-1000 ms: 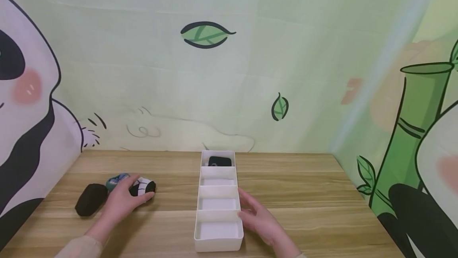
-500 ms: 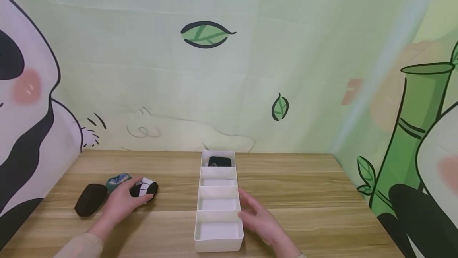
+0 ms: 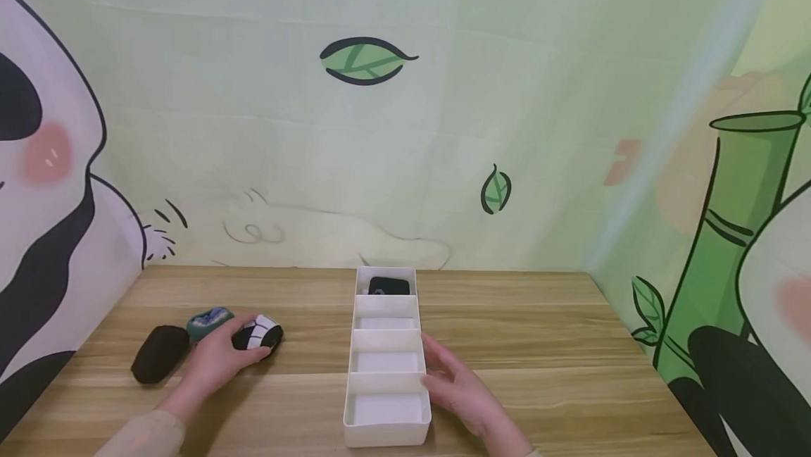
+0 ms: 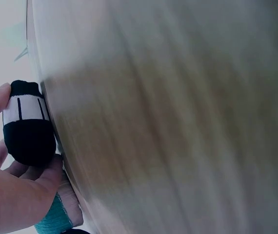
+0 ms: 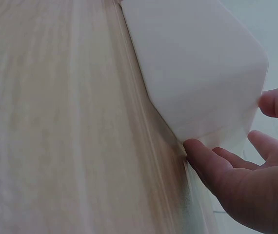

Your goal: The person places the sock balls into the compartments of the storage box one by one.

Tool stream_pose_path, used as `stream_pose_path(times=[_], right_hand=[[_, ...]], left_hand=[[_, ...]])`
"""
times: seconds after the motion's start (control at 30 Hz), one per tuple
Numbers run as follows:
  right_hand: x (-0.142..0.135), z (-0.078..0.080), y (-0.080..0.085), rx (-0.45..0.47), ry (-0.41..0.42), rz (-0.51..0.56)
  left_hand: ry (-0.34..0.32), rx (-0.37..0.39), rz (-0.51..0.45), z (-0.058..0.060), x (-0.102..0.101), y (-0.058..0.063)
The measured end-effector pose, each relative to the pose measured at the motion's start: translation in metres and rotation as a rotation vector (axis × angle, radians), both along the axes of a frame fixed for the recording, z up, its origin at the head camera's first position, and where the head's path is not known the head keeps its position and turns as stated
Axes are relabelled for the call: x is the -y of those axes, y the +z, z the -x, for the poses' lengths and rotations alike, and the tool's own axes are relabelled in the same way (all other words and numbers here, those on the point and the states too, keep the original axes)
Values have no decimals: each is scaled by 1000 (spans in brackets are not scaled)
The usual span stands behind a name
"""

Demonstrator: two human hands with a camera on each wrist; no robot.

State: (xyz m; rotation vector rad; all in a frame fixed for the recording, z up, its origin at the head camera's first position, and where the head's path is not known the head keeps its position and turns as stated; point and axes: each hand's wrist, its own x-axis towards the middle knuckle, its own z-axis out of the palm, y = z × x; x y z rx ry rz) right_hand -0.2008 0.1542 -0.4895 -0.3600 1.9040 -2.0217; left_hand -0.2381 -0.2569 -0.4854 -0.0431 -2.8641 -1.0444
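Note:
My left hand (image 3: 218,355) grips a rolled-up black and white pair of socks (image 3: 256,334) at the left of the table, thumb on the near side and fingers on the far side. In the left wrist view the sock roll (image 4: 29,126) sits between the thumb and the fingers, low at the tabletop. A teal and blue sock roll (image 3: 209,322) lies just behind that hand, and a black sock roll (image 3: 160,355) lies to its left. My right hand (image 3: 462,393) rests its fingertips against the right side of a long white divided box (image 3: 388,434); the right wrist view shows relaxed fingers at the box wall (image 5: 202,63).
The box stands lengthwise in the middle of the wooden table (image 3: 526,344). Its farthest compartment holds a black item (image 3: 389,286); the nearer ones show bare floors. A printed cloth backdrop (image 3: 405,161) rises behind the table's far edge.
The black and white sock roll has shifted slightly to the right in my left hand's fingers. My right hand and the box have stayed in place.

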Motion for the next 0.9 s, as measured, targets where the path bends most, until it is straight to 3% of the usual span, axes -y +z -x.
stream_pose_path(times=[0.57,0.9], right_hand=[[0,0,0,0,-4,7],[0,0,1,4,-10,10]], left_hand=[[-36,-41,24,0,-6,0],[-98,-55,-31,1,-9,-3]])
